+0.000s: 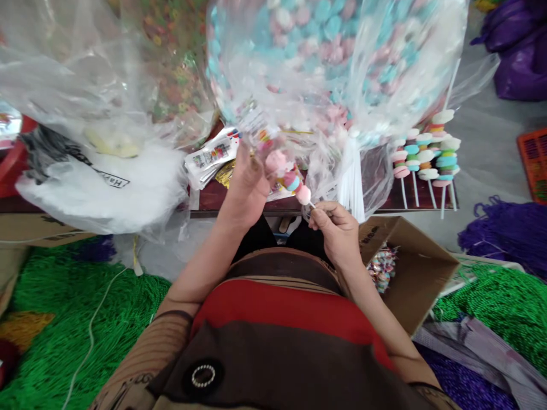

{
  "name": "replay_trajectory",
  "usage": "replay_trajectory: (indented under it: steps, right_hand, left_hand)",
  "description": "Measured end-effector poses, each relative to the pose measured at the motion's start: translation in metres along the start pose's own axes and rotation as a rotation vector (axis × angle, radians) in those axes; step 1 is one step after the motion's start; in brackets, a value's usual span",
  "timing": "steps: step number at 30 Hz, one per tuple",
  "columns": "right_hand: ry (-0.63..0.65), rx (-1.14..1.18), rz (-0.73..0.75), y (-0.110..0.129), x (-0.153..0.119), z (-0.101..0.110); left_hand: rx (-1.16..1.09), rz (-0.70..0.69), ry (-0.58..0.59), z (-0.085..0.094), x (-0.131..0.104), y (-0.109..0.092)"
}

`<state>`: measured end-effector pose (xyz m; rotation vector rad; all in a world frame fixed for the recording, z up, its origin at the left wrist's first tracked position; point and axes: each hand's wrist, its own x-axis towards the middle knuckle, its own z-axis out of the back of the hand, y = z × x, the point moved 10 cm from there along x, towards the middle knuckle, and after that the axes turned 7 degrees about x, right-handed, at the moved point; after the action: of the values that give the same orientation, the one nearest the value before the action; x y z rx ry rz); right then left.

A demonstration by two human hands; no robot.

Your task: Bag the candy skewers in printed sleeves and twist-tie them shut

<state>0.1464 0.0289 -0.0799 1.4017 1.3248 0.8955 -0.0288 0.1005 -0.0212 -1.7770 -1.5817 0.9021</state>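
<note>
My right hand (335, 228) pinches the white stick of a candy skewer (293, 179), threaded with pink, blue and white marshmallow pieces and tilted up to the left. At the skewer's upper end is my left hand (248, 185), its fingers curled around a clear printed wrapper (258, 128) that seems to cover the top of the candy; the fingertips are blurred. Beneath and left of that hand lies a stack of printed wrappers (213, 156). Several finished-looking candy skewers (425, 151) rest at the table's right end. White sticks (352, 176) lie bundled near my right hand.
A large bag of pink and blue marshmallows (329, 51) fills the table's back. Ring candies in a bag (175, 74) and a white plastic bag (111, 188) are at left. Below the right edge sits a cardboard box (419, 273) with wrapped candy, beside green cords (499, 310).
</note>
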Motion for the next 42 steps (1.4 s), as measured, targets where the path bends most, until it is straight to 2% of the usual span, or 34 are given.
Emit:
replay_trajectory:
  steps: [4,10,13,16,20,22,24,27,30,37,42]
  right_hand:
    - [0.014,-0.111,0.048,0.007,-0.001,0.001]
    - [-0.069,-0.244,0.163,0.021,-0.004,0.009]
    - [-0.077,-0.281,0.171,0.022,-0.007,0.010]
    - [-0.028,-0.275,0.069,0.012,-0.008,0.007]
    - [0.070,-0.162,-0.087,-0.002,-0.010,0.001]
    - [0.119,-0.128,-0.112,-0.003,-0.010,-0.003]
    - [0.119,-0.147,-0.066,0.003,-0.008,-0.003]
    - [0.047,-0.228,0.063,0.015,-0.005,0.003]
    - [-0.022,-0.269,0.130,0.017,-0.005,0.011]
    - [-0.083,-0.235,0.155,0.007,-0.001,0.018]
    - [-0.077,-0.189,0.067,-0.001,-0.003,0.016]
  left_hand:
    - [-0.022,-0.025,-0.185,0.017,0.007,-0.011]
    - [-0.063,0.027,-0.279,0.030,0.011,0.005]
    - [-0.104,-0.002,-0.263,0.031,0.013,0.004]
    - [-0.138,-0.014,-0.239,0.028,0.015,0.001]
    - [-0.125,0.024,-0.293,0.033,0.015,0.004]
    - [-0.121,0.045,-0.310,0.035,0.015,0.007]
    - [-0.122,0.045,-0.293,0.034,0.015,0.009]
    - [-0.121,0.012,-0.243,0.030,0.014,0.010]
    - [-0.095,-0.005,-0.226,0.029,0.012,0.010]
    - [0.023,0.011,-0.238,0.027,0.008,0.015]
    - [0.027,-0.113,-0.179,0.018,0.004,0.002]
